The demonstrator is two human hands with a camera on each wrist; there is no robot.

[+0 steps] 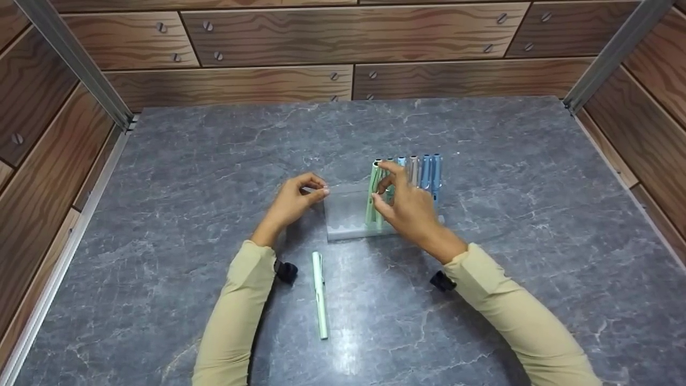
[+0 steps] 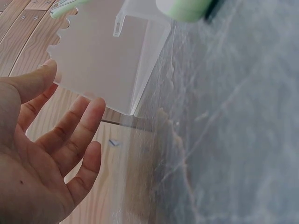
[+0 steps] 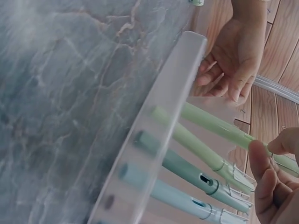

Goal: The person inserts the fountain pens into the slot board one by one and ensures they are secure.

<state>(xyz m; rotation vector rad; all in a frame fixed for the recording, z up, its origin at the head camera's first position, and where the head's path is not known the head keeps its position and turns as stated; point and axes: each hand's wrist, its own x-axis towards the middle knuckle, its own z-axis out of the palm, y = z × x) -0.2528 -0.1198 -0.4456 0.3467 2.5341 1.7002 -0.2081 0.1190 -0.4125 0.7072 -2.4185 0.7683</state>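
Note:
A clear pen stand (image 1: 345, 212) with a notched upper edge stands mid-table. My left hand (image 1: 295, 201) pinches its left edge between thumb and index finger, the other fingers loosely bent, as the left wrist view shows on the stand's panel (image 2: 98, 56). My right hand (image 1: 410, 209) pinches a light green pen (image 3: 219, 126) near its upper part, the leftmost one in the stand. Beside it in the right wrist view lean another light green pen (image 3: 198, 142), a dark green pen (image 3: 187, 170) and a pale blue pen (image 3: 180, 196). The right hand partly hides this row in the head view.
A mint green pen (image 1: 320, 295) lies on the marbled table (image 1: 187, 177), in front of the stand. Farther right in the stand are a grey pen (image 1: 414, 169) and two blue pens, one at the row's right end (image 1: 437, 174). Wood-patterned walls (image 1: 353, 35) surround the table.

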